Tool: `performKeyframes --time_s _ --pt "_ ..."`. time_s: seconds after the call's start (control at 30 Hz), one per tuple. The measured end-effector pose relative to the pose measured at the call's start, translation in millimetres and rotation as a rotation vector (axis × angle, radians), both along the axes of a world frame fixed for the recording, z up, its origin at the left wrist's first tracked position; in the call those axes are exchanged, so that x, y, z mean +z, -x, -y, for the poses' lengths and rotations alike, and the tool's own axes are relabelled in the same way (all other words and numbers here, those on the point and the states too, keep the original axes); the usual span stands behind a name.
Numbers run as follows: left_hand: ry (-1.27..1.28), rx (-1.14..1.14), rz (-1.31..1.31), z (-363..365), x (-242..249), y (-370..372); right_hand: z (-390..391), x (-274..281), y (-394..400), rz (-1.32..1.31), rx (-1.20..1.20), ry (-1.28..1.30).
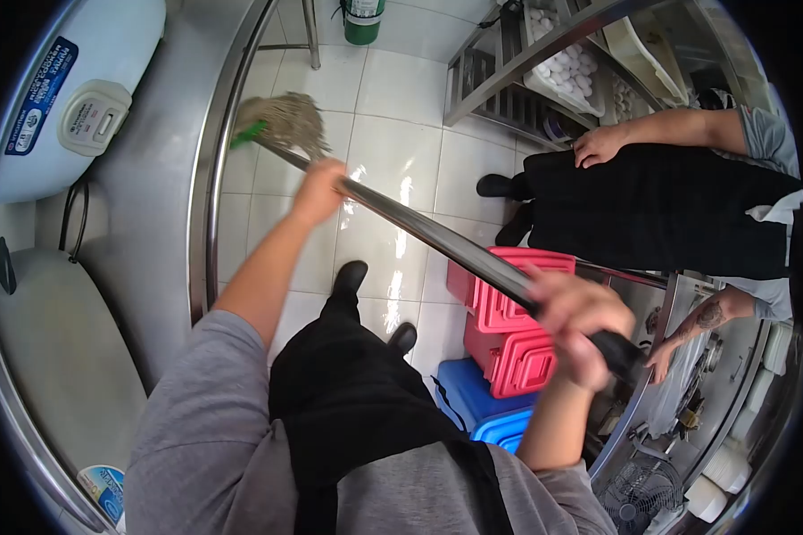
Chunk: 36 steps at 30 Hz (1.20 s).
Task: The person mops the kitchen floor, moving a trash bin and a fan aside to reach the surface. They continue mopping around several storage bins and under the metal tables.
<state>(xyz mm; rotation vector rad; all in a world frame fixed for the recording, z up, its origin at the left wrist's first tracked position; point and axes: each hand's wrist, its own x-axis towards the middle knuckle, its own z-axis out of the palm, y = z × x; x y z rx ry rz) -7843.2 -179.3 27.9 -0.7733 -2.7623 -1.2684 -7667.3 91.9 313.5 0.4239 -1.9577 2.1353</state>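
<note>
A mop [437,234] with a long metal handle runs diagonally across the view. Its grey string head [287,123], fixed by a green clamp, rests on the wet tiled floor [393,160] at the upper left, partly beside the steel table's rail. My left hand [319,192] is closed around the lower part of the handle, near the mop head. Closer to the black grip end, my right hand [580,321] wraps the handle; it is somewhat blurred by motion.
Steel table [165,196] on the left holds a white appliance [80,80]. Red [517,357] and blue bins [477,392] are stacked beside my right foot. A co-worker in a black apron [651,209] stands right. Above, a rack [544,71] carries eggs; a green bucket [363,22] stands behind.
</note>
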Motion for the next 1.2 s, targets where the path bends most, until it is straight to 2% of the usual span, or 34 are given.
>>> performKeyframes --time_s 0.03,0.07,0.17,0.2,0.27,0.37,0.43,0.5,0.53,0.6,0.67,0.8,0.9,0.97,1.07,1.13,1.2 --pt "0.005 0.12 -0.024 22.7 -13.4 6.8 16.4 -23.2 14.3 -0.037 0.007 -0.047" --pt "0.04 0.197 -0.01 46.7 -36.1 16.8 32.6 -47.9 23.6 -0.027 0.052 0.034" --pt "0.024 0.272 0.081 106.6 -71.4 19.7 73.7 -96.4 20.3 -0.002 0.1 -0.046" --pt "0.027 0.258 0.104 103.2 -61.6 5.0 74.7 -101.2 10.1 0.019 0.089 -0.002" --pt "0.208 0.324 0.085 90.3 -30.7 -20.2 62.2 -102.6 1.1 0.034 0.126 0.049" --pt "0.202 0.309 -0.022 67.2 -35.0 -58.4 17.5 -89.0 -6.8 0.044 0.196 0.083" --pt "0.16 0.359 0.004 50.6 -27.3 -96.5 -12.1 -85.2 -12.7 0.092 0.209 0.151" --pt "0.113 0.513 -0.05 35.0 -20.4 -141.2 -27.2 -74.3 -15.1 0.116 0.327 0.138" --pt "0.136 0.52 -0.025 36.3 -23.8 -173.7 -31.5 -75.0 -19.0 0.147 0.375 0.203" --pt "0.111 0.693 -0.015 29.1 -25.7 -210.2 -31.6 -73.9 -22.9 0.193 0.469 0.25" --pt "0.143 0.787 -0.064 34.6 -33.0 -253.7 -21.0 -84.6 -28.5 0.226 0.551 0.316" --pt "0.187 0.917 0.081 71.7 -46.2 -344.0 34.0 -110.8 -52.8 0.439 0.622 0.42" --pt "0.19 1.023 0.13 90.1 -67.7 -394.6 67.1 -127.7 -64.9 0.616 0.671 0.396" --pt "0.244 1.085 0.252 87.2 -68.1 -400.8 74.6 -128.2 -55.2 0.687 0.653 0.417" --pt "0.178 1.132 0.258 57.7 -73.5 -373.7 61.9 -123.7 -13.0 0.648 0.611 0.359" --pt "0.024 1.149 0.26 31.7 -75.6 -337.8 40.4 -101.1 23.8 0.566 0.666 0.421" --pt "-0.092 1.224 0.204 -11.2 -39.7 -276.3 17.5 -62.4 67.8 0.45 0.708 0.358"
